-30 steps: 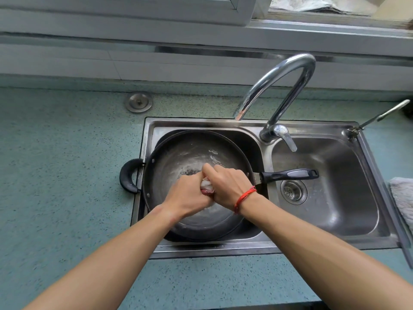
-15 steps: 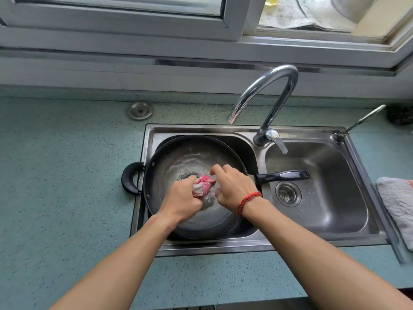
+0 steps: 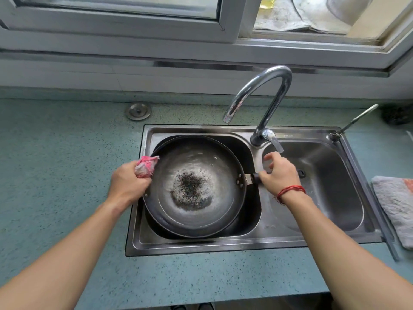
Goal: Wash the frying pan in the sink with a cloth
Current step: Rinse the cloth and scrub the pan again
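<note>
Two basins: we note the frying pan [image 3: 196,186] in the sink [image 3: 245,247], left of centre. Left hand [image 3: 127,184] fingers clench the cloth [image 3: 145,167]; right hand [image 3: 279,175] fingers wrap the handle [image 3: 254,177]. Faucet [image 3: 263,101] overhangs; towel [image 3: 395,206] on worktop [image 3: 55,164], right edge.

One wide view from my head, looking forward and steeply down — close over the sink [image 3: 312,241] and counter [image 3: 67,175], my forearms reaching in from below, window frame [image 3: 228,19] along the top edge.

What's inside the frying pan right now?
Inside the frying pan there is a dark speckled patch in the middle, with wet shine around it. No cloth is inside; the left hand holds the pink cloth at the rim.
</note>
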